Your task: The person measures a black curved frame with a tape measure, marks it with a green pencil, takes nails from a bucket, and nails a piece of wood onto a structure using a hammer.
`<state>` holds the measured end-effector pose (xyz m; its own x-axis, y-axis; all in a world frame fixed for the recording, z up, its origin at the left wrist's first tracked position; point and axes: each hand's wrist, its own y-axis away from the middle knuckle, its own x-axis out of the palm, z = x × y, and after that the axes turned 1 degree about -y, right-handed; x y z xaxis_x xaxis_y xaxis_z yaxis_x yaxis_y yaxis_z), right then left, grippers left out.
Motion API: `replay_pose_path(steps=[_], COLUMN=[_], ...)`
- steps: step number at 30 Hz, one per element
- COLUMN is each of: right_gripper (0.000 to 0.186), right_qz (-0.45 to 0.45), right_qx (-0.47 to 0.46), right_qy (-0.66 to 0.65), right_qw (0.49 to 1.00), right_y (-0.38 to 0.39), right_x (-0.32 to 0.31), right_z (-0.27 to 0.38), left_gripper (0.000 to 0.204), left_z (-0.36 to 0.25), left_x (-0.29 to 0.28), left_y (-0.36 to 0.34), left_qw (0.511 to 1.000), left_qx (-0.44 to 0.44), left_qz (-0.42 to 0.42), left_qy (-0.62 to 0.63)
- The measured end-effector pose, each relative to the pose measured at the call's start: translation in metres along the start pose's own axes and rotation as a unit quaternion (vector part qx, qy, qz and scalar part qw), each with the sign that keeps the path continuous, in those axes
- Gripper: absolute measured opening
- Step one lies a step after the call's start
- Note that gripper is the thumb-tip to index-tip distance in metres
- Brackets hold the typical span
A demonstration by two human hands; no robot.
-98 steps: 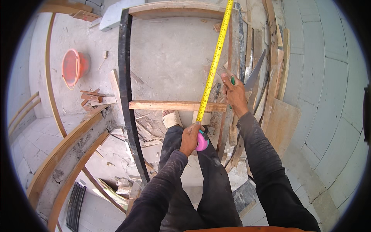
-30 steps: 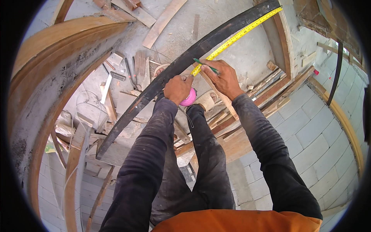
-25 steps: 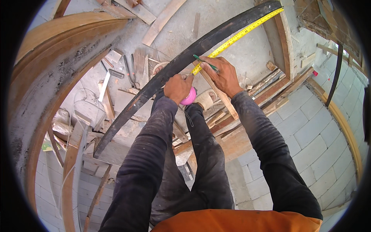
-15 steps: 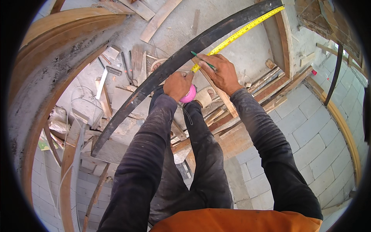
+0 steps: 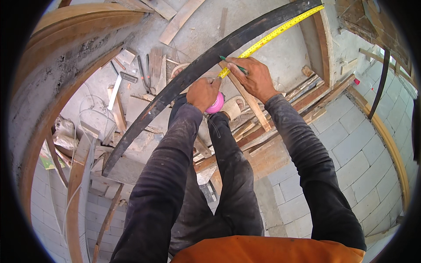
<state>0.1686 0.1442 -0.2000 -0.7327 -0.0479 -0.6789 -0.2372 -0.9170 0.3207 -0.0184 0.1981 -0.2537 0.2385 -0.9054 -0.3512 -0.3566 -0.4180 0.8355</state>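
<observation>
Stretching both dark sleeves (image 5: 161, 168) forward over a concrete floor (image 5: 193, 27), bringing bare hands close together. Curling the left hand (image 5: 202, 94), back uppermost, around a pink tape measure (image 5: 216, 104), closing its grip on the case and pointing the thumb toward the yellow blade (image 5: 284, 29). Angling the right hand (image 5: 254, 79) in from the other side, pinching a slim green pencil-shaped tool (image 5: 222, 58) between thumb and fingers, directing its tip up and left at the edge of a long black beam (image 5: 198, 66). Touching the beam or only nearing it: impossible to tell from this angle. Showing fine printed graduations along the yellow blade, largely too small for reading. Running the blade from the left hand past the right fingers, beside the beam's inner edge, to the timber end piece (image 5: 325, 49) at upper right. Mixing rough textures all around: scuffed black coating on the beam, pale bare grain on a wooden strip (image 5: 253, 105) below the right hand, smooth metal on an L-shaped square (image 5: 115, 91), grey rectangular blocks (image 5: 346, 136) at right.
</observation>
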Motion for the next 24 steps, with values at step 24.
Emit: replay_pose_path(steps=[24], right_gripper=[0.039], right_qz=[0.057], right_qx=[0.423], right_qy=[-0.392], right_qw=[0.815], right_y=[0.154], right_x=[-0.002], right_z=[0.031], left_gripper=[0.042], left_z=[0.063], left_x=[-0.028], left_y=[0.108], left_qw=[0.987], left_qx=[0.098], left_qz=[-0.127], left_qy=[-0.010])
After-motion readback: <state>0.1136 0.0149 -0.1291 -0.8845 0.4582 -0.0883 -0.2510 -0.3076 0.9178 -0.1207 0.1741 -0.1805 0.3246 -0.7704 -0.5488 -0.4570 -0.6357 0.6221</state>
